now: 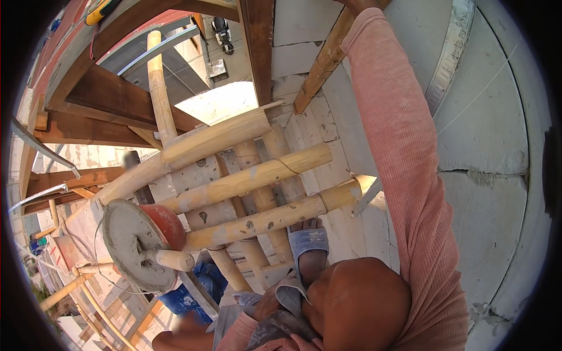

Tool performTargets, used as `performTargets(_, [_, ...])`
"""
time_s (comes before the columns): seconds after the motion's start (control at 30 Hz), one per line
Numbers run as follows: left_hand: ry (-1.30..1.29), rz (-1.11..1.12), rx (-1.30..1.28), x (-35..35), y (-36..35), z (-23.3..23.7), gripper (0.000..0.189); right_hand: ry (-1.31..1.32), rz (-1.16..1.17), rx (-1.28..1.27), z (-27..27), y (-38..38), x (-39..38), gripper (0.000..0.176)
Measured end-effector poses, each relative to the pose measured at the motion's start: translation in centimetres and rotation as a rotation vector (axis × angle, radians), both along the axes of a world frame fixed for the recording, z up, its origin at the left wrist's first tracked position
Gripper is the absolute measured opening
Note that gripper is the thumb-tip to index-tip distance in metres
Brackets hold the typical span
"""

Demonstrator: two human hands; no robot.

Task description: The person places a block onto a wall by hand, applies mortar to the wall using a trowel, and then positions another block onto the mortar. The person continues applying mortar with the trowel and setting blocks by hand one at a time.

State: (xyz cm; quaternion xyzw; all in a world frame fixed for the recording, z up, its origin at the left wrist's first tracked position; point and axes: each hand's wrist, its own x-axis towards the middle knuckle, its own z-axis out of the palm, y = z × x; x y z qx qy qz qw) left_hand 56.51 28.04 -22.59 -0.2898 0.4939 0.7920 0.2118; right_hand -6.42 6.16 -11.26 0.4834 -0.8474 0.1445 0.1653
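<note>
My right arm, in a pink sleeve, stretches up along the block wall. My right hand (358,4) is at the top edge, beside a brown wooden pole (322,67); its fingers are cut off by the frame. Low down, my left hand (267,305) lies by my lap against grey cloth, its fingers hidden. To the left stands a red bucket (167,225) of grey wet mortar (126,237). A tool with a pale round handle (170,259) sticks out of the mortar, apart from both hands. My sandalled foot (310,248) rests by the bamboo.
Bamboo poles (252,178) form a platform with gaps between them. A brown wooden frame (111,99) surrounds an opening at upper left. Large grey blocks (480,216) make up the wall at right, with a metal strip (448,58) on it. A yellow tool (100,11) lies on the frame.
</note>
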Motion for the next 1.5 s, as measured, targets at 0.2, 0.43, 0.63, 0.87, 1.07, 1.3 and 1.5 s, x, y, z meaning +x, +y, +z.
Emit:
performTargets(0.2, [-0.002,0.0,0.008,-0.3,0.0,0.0,0.053,0.021,0.088,0.016,-0.3,0.5,-0.6,0.049])
performTargets(0.43, [0.021,0.015,0.005,-0.1,0.5,-0.3,0.053,-0.033,0.061,0.024,0.1,0.7,0.2,0.042])
performTargets(0.63, [0.043,0.058,0.016,0.7,1.3,-0.7,0.052,0.018,0.196,0.082,0.0,0.8,-0.5,0.038])
performTargets(0.87, [0.047,0.074,0.023,0.6,2.1,-1.2,0.052,0.396,0.337,0.366,0.5,0.9,-3.3,0.034])
performTargets(1.07, [0.045,0.065,0.032,0.4,2.1,-1.5,0.051,0.032,0.385,0.093,1.9,2.2,0.1,0.037])
performTargets(1.3, [0.068,0.07,0.027,0.1,2.1,-1.6,0.05,-0.125,0.318,0.003,2.6,3.1,0.8,0.043])
performTargets(1.5, [0.095,0.089,0.017,0.6,2.1,-1.6,0.05,-0.222,0.176,0.086,2.5,2.7,0.3,0.055])
